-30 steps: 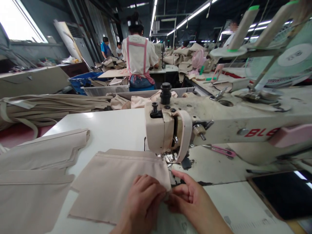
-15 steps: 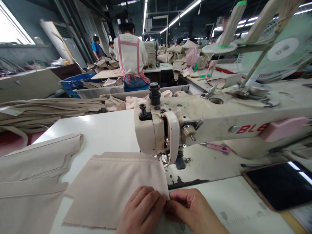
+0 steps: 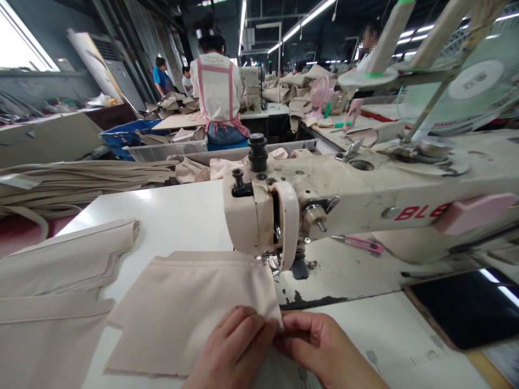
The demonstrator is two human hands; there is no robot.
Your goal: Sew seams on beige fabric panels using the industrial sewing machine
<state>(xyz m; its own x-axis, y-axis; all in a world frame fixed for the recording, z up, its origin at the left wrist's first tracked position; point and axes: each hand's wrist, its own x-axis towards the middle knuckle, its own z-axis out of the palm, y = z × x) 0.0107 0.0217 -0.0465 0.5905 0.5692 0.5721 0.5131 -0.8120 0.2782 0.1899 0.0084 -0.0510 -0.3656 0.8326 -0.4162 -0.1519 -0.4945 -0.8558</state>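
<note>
A beige fabric panel (image 3: pixel 190 308) lies on the white table, its upper right corner under the needle area of a sewing machine (image 3: pixel 259 216). My left hand (image 3: pixel 239 346) rests on the panel's lower right part, fingers curled together and gripping its edge. Right beside it, my right hand (image 3: pixel 312 340) pinches the same right edge between thumb and forefinger. Both sets of fingertips nearly meet there, and what lies between them is partly hidden. The machine's presser foot is mostly hidden behind the pale guard.
Stacked beige fabric pieces (image 3: pixel 60 270) lie at the left. Pink thread snips (image 3: pixel 360 244) sit under the machine arm, and a phone (image 3: pixel 466 305) lies at the right. Behind the table are a bin of fabric (image 3: pixel 166 154) and a seated co-worker (image 3: pixel 217 92) facing away.
Both hands stay at the fabric's right edge with almost no movement. The panel keeps its place under the machine, and the view has shifted very slightly.
</note>
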